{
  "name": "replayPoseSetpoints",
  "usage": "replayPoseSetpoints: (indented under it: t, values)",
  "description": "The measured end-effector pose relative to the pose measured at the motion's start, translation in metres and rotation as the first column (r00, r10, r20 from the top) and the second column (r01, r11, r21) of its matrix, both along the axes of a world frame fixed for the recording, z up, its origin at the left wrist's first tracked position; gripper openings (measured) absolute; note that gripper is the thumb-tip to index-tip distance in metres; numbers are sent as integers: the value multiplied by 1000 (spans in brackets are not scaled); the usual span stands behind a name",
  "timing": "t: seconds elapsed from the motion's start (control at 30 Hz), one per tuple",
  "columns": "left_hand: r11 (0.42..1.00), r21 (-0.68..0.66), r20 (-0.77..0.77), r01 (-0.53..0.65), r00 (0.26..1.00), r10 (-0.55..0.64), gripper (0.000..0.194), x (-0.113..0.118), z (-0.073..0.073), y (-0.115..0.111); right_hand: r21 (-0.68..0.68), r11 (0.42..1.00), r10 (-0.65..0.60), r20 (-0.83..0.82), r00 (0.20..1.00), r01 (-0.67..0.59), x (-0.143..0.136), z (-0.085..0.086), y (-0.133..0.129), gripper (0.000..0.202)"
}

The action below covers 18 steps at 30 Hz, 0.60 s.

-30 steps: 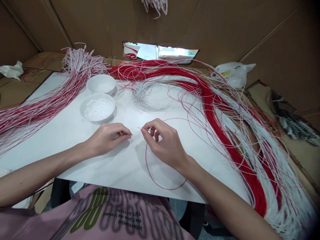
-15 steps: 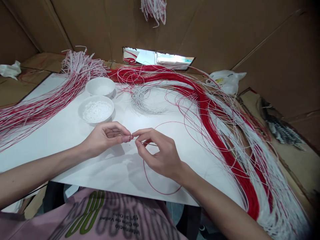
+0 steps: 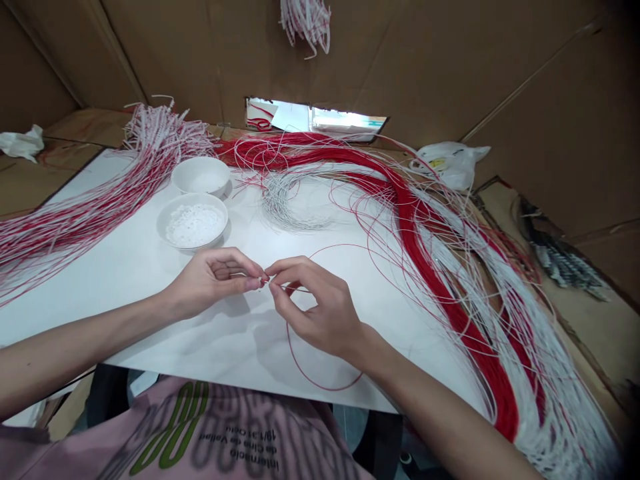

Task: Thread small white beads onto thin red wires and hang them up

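Note:
My left hand [image 3: 207, 285] is closed in a pinch, thumb against fingertips, on the end of a thin red wire. Close beside it, my right hand [image 3: 323, 303] grips the same red wire [image 3: 299, 368] between thumb and fingers. A tiny whitish piece shows at the fingertips, too small to make out. The wire runs out behind my right hand and curves in a wide loop over the white table [image 3: 220, 353]. Nearest my left hand stands a white bowl [image 3: 163, 233] heaped with small white pieces [image 3: 195, 225].
Another white bowl [image 3: 201, 175] stands behind the first. Red and white wires with white ends [image 3: 100, 193] lie at the left. A thick bundle of red wires [image 3: 425, 253] and white wires [image 3: 550, 347] sweeps down the right. Cardboard walls [image 3: 425, 67] enclose the back; a plastic bag [image 3: 455, 167] lies there.
The left fingertips have shifted slightly, with the thumb a little lower, and a tiny whitish piece shows between the hands. Both hands stay in nearly the same place.

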<state>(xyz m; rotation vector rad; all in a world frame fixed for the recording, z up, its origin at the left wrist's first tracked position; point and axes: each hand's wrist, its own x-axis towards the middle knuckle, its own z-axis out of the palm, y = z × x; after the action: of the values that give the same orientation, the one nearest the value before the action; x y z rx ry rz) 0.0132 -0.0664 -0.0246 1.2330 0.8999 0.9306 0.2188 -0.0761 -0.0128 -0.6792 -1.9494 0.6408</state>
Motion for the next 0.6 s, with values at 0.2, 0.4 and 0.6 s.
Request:
replayPoseSetpoints:
  t: [0.2, 0.4, 0.6]
  values:
    - [999, -33, 19, 2, 1000, -2, 11, 1, 2, -1, 26, 1000, 8, -11, 1000, -8, 0, -1, 1, 12]
    - [1000, -23, 15, -1, 1000, 1, 12, 1, 2, -1, 29, 999, 15, -10, 1000, -15, 0, -2, 1, 12]
    - [1000, -23, 26, 8, 1000, -8, 11, 1, 2, -2, 30, 1000, 7, -10, 1000, -7, 0, -3, 1, 12]
